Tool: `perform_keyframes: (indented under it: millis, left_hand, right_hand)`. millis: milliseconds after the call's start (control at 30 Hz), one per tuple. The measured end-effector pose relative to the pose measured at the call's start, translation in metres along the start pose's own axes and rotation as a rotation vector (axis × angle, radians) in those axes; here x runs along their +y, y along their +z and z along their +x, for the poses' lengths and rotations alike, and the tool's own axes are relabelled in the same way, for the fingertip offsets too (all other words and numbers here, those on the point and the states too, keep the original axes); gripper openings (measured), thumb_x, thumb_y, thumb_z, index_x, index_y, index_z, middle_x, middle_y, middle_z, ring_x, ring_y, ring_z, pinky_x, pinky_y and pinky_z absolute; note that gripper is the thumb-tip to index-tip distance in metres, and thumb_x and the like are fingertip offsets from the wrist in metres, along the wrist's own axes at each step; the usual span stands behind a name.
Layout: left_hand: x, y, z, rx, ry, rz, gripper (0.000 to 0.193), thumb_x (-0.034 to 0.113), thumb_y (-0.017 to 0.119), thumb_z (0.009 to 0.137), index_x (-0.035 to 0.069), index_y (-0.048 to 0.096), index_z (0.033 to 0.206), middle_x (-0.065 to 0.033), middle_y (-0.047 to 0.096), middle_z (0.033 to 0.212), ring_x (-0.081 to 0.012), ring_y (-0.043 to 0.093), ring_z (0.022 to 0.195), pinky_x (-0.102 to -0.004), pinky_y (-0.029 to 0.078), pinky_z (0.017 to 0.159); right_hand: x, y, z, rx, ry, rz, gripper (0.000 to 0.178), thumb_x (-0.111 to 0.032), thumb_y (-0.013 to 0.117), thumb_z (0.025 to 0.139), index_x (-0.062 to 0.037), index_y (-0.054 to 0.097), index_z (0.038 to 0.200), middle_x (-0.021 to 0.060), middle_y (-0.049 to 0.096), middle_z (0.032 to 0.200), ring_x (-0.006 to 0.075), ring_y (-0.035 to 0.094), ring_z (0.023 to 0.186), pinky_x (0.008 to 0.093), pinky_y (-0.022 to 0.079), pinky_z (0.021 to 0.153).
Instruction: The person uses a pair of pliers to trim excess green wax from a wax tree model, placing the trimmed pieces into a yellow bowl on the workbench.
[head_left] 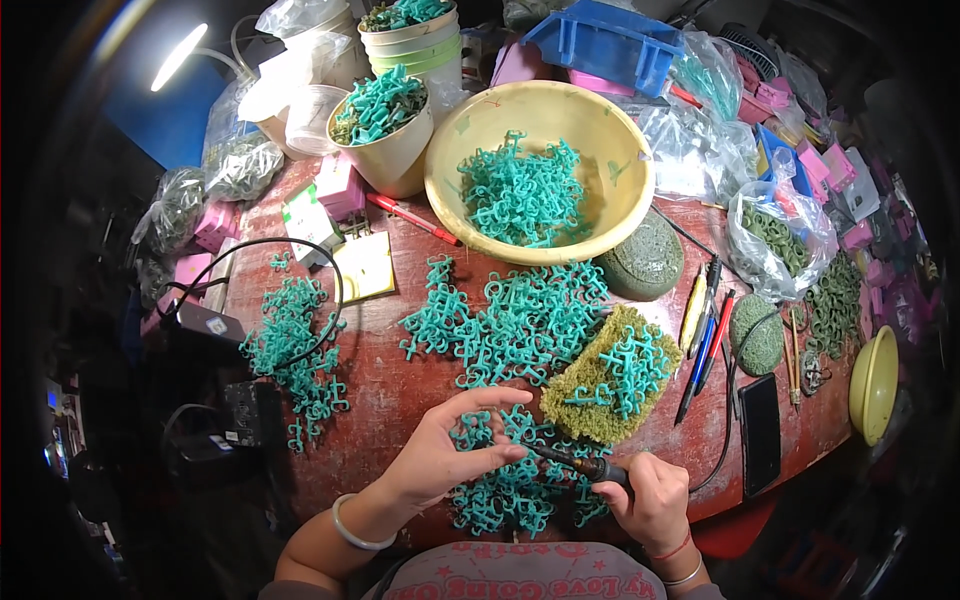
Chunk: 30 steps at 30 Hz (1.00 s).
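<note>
My right hand (648, 502) is closed around the dark handle of a soldering-iron-like pen tool (590, 465). Its thin tip points left, right beside the fingertips of my left hand (455, 450). The left fingers are curled toward the thumb with the index finger raised; whatever they pinch is too small to make out. Below and behind both hands spreads a heap of small teal branching pieces (510, 500). A mossy olive-green pad (585, 400) just beyond the tool carries more teal pieces (635, 370). Another teal heap (510, 325) lies farther back.
A large cream basin (635, 185) with teal pieces stands at the back, beside a filled cream bucket (390, 160). Several pens (708, 340), a black phone (761, 435) and the tool's cord (728, 430) lie right. A teal pile (295, 345) lies left under a looped black cable (340, 270).
</note>
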<state>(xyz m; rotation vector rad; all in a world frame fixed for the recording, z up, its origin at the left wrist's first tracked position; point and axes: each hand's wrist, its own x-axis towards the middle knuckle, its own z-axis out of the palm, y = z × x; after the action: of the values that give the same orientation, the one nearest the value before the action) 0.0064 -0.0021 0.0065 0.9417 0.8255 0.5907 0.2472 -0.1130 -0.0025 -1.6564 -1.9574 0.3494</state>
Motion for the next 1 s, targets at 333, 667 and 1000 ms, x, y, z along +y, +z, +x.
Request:
perform_keyframes:
  millis: [333,667,1000]
  left_hand:
    - [-0.0023,-0.0009,0.0002,-0.002,0.027,0.037,0.057,-0.014,0.074,0.075,0.006,0.061,0.127,-0.0002,0.046,0.096,-0.0073,0.048,0.085,-0.0199,0.047,0.07]
    - [-0.0008,-0.0001,-0.0003,-0.005,0.016,0.022,0.057,-0.017,0.071,0.075,0.006,0.062,0.126,-0.0008,0.045,0.097,-0.0078,0.048,0.087,-0.0216,0.051,0.078]
    - [-0.0006,0.0,-0.0013,-0.018,-0.006,-0.061,0.057,-0.02,0.064,0.075,0.004,0.06,0.127,-0.0026,0.044,0.098,-0.0103,0.049,0.091,-0.0301,0.056,0.089]
  right_hand:
    - [0.0002,-0.0017,-0.0012,0.035,0.025,0.033,0.04,-0.04,0.073,0.084,-0.0034,0.058,0.077,0.0077,0.054,0.064,0.0271,0.058,0.052,0.0354,0.045,0.046]
    - [0.0012,0.0,-0.0002,0.0,0.001,0.007,0.041,-0.041,0.072,0.085,-0.004,0.056,0.076,0.008,0.053,0.063,0.027,0.057,0.051,0.0356,0.044,0.045]
    - [0.0011,0.0013,-0.0006,-0.008,0.007,0.005,0.042,-0.042,0.071,0.085,-0.0041,0.056,0.076,0.0077,0.053,0.064,0.027,0.057,0.051,0.0357,0.044,0.046]
